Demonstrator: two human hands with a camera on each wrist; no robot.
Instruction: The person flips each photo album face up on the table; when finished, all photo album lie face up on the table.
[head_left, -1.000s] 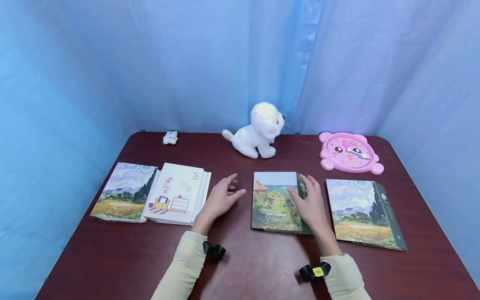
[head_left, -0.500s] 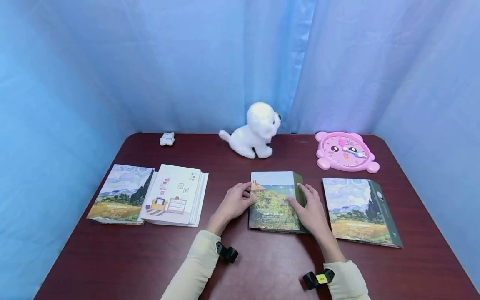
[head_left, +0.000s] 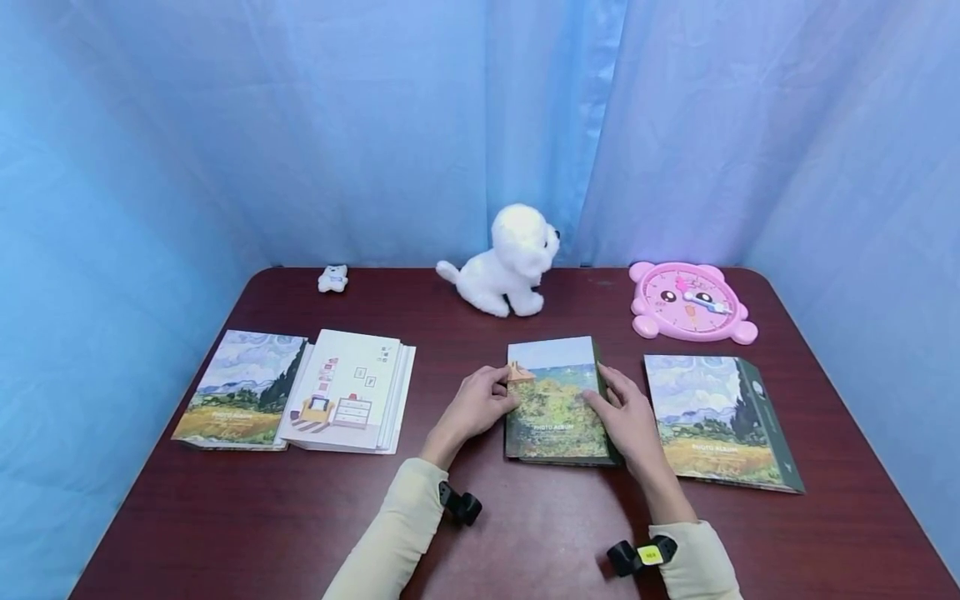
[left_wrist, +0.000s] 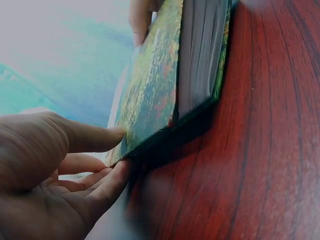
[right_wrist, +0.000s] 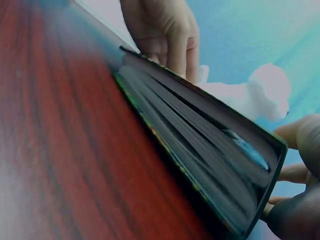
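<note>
A photo album (head_left: 558, 408) with a painted garden-and-sea cover lies in front of me at the middle of the table, its dark green spine to the right. My left hand (head_left: 480, 404) grips its left edge, and in the left wrist view the thumb presses the cover while the fingers reach beneath. Along the spine, my right hand (head_left: 626, 417) holds the other side with its thumb on the cover. The right wrist view looks at the page ends of the album (right_wrist: 200, 145), with fingers against the spine. Some right fingertips are hidden.
To the right lies another photo album (head_left: 720, 421) with a wheat-field cover. A similar album (head_left: 240, 387) and a white furniture-print one (head_left: 348, 392) lie at left. Behind stand a white plush dog (head_left: 510, 267), a pink toy clock (head_left: 690, 302) and a small white bear figure (head_left: 333, 278).
My left hand has moved right from beside the album and taken hold of its left edge. The right hand has settled on the spine side. The album has turned slightly and shifted right.
</note>
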